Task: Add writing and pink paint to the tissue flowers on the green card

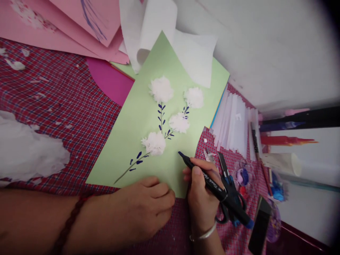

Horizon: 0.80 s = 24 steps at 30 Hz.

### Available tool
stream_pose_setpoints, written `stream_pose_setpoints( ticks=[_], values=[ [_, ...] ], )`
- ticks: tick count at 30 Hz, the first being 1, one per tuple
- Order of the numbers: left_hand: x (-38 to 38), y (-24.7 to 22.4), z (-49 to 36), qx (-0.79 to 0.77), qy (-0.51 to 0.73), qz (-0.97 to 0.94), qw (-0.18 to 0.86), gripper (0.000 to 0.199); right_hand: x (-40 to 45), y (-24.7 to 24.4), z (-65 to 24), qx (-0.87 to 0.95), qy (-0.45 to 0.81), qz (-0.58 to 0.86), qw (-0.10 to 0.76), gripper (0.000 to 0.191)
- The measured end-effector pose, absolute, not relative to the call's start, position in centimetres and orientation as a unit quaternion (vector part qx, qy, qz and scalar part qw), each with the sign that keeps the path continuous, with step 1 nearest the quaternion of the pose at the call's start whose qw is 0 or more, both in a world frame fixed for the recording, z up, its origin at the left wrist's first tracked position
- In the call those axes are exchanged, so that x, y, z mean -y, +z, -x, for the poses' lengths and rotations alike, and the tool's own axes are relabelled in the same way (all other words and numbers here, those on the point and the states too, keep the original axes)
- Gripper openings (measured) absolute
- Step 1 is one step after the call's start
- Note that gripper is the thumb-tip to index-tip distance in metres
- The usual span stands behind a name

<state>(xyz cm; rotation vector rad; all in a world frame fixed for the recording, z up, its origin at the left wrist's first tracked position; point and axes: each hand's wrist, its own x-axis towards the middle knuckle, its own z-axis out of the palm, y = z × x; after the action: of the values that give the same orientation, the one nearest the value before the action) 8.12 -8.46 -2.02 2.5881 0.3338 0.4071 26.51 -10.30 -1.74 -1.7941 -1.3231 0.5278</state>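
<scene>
A light green sheet (pixel 127 134) lies at a slant on a checked cloth. Several white fluffy flowers (pixel 154 143) sit on it, joined by thin drawn stems with small dark blue leaves (pixel 139 155). My right hand (pixel 202 198) holds a black marker (pixel 216 189) in a pinch, its dark tip pointing at the sheet, right of the lowest flower. Whether the tip touches the paper is unclear. My left hand (pixel 148 209) rests on the sheet's lower edge with its fingers curled together; anything beneath them is hidden.
Pink sheets (pixel 106 21) and curled white paper (pixel 193 53) lie beyond the green sheet. At the right are scissors (pixel 230 184), folded white strips (pixel 232 124), paint cups (pixel 277 187) and a brush. White tissue (pixel 29 152) is at the left.
</scene>
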Motion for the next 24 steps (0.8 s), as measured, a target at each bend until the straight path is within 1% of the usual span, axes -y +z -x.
stream_pose_setpoints(
  ticks=[16,24],
  values=[
    [8.62,-2.01,-8.19,-0.125,0.151,-0.947,0.254,0.010,9.71,-1.48,-26.19,0.543,0.192,0.706,0.412,0.010],
    [8.42,-1.89,-8.16,-0.124,0.141,-0.947,0.259,0.010,10.31,-2.00,-26.54,0.526,0.225,0.712,0.406,0.009]
  ],
)
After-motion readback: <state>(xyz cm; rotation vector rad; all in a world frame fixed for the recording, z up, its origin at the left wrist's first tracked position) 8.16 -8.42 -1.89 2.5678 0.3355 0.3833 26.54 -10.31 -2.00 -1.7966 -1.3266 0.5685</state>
